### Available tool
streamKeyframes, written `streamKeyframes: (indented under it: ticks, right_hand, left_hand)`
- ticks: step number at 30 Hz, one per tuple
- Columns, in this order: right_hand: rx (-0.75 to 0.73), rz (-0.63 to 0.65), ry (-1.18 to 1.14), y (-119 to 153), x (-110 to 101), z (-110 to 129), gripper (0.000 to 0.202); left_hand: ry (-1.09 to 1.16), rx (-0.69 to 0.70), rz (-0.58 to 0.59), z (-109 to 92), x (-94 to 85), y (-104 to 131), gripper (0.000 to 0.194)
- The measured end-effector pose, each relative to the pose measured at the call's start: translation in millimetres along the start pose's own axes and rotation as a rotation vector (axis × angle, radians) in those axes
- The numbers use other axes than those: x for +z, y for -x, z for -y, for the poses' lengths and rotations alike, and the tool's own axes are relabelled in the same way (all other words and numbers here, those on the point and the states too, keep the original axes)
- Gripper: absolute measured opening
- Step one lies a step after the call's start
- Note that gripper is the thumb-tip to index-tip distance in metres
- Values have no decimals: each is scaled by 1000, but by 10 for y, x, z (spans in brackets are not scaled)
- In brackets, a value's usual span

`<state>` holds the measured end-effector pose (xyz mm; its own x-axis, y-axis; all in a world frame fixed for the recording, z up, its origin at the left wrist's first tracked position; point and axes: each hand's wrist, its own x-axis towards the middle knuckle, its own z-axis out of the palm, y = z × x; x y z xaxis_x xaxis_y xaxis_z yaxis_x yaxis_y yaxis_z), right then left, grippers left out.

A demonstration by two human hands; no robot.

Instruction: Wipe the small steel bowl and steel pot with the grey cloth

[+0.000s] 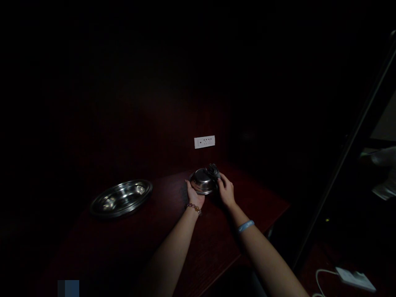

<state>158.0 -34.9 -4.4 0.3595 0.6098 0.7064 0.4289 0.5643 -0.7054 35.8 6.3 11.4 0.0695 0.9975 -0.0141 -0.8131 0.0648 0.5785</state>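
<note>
My left hand [195, 199] supports a small shiny metal bowl [201, 178] from below and the near side. The bowl is tilted, with what looks like its flat base facing up. My right hand [227, 190] is closed around a crumpled dark grey thing [213, 170] and presses it against the bowl's right side. In this dim light its kind is unclear. A beaded bracelet circles my left wrist, a light blue band my right forearm. To the left of my hands, a wide metal basin [125, 197] sits on the dark red table [165, 198].
A white socket panel [204, 142] is on the dark wall behind my hands. The table's right edge runs beside my right arm. Down on the right floor lies a white power strip [355, 279] with a cable. A dark upright frame [346, 152] stands at the right.
</note>
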Motion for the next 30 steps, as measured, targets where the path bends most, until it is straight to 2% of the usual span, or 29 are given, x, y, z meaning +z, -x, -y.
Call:
streamKeyframes:
  ticks: [3, 11, 17, 23, 28, 30]
  right_hand:
    - [-29, 7, 41, 6, -12, 35, 35]
    - [-104, 50, 60, 9, -26, 71, 31]
    - [-261, 134, 115, 37, -48, 142, 31]
    - [-354, 210, 179, 59, -74, 262, 36]
    - [-357, 210, 211, 39, -93, 327, 38]
    - [-335, 172, 206, 27, -102, 320, 38]
  left_hand:
    - [19, 32, -29, 2, 12, 1, 51]
    - [46, 46, 0, -7, 65, -8, 45]
    - [58, 22, 57, 13, 142, 84, 44]
    - [-123, -37, 78, 176, 138, 181, 46]
    - [-290, 119, 105, 239, 78, 144, 30]
    - [-347, 126, 127, 252, 57, 137, 30]
